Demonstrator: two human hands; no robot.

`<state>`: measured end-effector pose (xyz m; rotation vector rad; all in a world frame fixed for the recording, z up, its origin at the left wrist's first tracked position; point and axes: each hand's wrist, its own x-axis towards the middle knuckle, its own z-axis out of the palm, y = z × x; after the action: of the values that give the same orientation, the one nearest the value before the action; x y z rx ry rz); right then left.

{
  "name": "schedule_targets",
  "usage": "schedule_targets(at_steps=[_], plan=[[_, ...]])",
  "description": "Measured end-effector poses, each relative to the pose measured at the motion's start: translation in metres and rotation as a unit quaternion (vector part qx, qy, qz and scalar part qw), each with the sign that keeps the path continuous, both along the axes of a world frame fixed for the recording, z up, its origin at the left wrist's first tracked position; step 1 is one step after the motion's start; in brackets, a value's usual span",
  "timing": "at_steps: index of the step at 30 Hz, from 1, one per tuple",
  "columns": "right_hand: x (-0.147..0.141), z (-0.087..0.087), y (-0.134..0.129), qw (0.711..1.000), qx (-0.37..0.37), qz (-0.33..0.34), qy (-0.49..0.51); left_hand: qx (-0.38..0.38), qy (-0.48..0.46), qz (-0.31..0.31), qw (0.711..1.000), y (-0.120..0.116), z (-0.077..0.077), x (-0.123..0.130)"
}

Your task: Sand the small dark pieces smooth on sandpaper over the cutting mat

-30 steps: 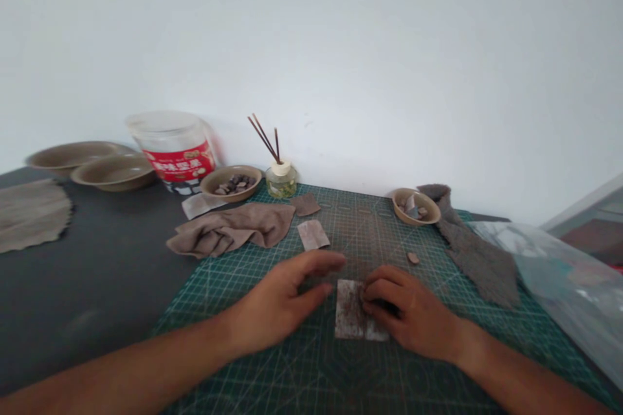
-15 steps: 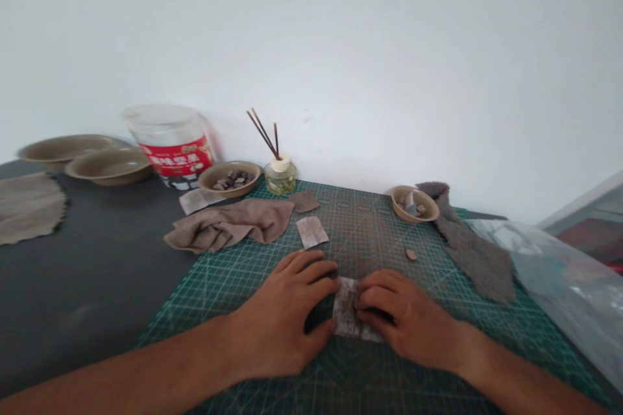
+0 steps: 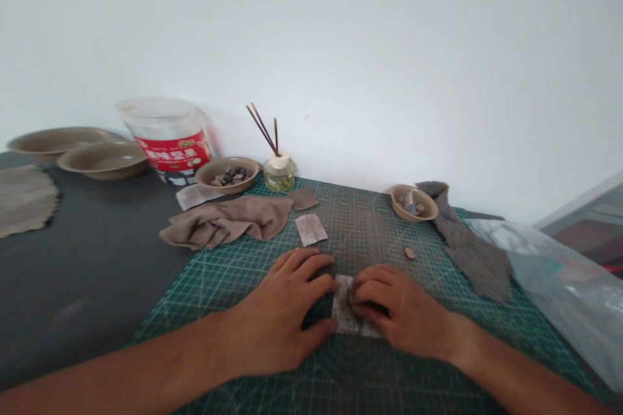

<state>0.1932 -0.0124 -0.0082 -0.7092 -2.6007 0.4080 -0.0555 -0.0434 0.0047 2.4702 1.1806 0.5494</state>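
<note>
**Stained sheet lies between two hands**

Head view: the stained sheet (image 3: pixel 342 321) lies on the green mat (image 3: pixel 272 395), between the fingertips of both hands. The left hand (image 3: pixel 277 321)'s fingers are spread, tips at its left edge; the right hand (image 3: pixel 413 314)'s are bunched on top. Light left contact could let it skid or crease under uneven right pressure. The right hand hides its right side; I cannot tell whether those fingers grasp anything.

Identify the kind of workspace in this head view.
Probably a small craft or hobby bench set against a wall: a green gridded cutting mat, a bowl of small dark chunks, and a crumpled brown cloth point to it. The exact craft can't be told.
</note>
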Motion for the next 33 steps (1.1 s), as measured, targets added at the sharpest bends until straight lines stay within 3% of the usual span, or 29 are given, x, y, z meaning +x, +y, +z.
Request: schedule_targets(at_steps=[4,7,11,16,20,25,30,33], plan=[[-0.002,0.003,-0.003,1.000,0.020,-0.001,-0.018,0.000,0.001,-0.002,1.000,0.000,-0.002,-0.001],[0.000,0.006,-0.002,1.000,-0.014,-0.024,-0.011,0.003,0.008,-0.001,1.000,0.000,-0.001,0.000],[-0.002,0.008,-0.004,0.999,-0.034,0.020,-0.027,-0.005,0.029,0.002,1.000,0.000,0.000,0.001],[0.003,0.018,0.002,0.997,-0.053,-0.028,-0.051,-0.002,0.019,0.004,1.000,0.000,-0.001,0.002],[0.004,0.022,0.002,0.992,-0.092,0.042,-0.075,-0.002,0.011,0.004,1.000,0.000,-0.002,0.001],[0.003,0.020,0.008,0.997,-0.047,-0.033,-0.058,0.002,0.024,0.007,1.000,0.001,-0.002,0.001],[0.004,0.024,0.003,0.990,-0.099,0.052,-0.088,0.001,0.061,0.011,0.998,-0.001,0.002,0.003],[0.002,0.022,0.002,0.996,-0.066,-0.002,-0.064,0.002,0.071,0.012,0.997,-0.002,0.004,0.004]])
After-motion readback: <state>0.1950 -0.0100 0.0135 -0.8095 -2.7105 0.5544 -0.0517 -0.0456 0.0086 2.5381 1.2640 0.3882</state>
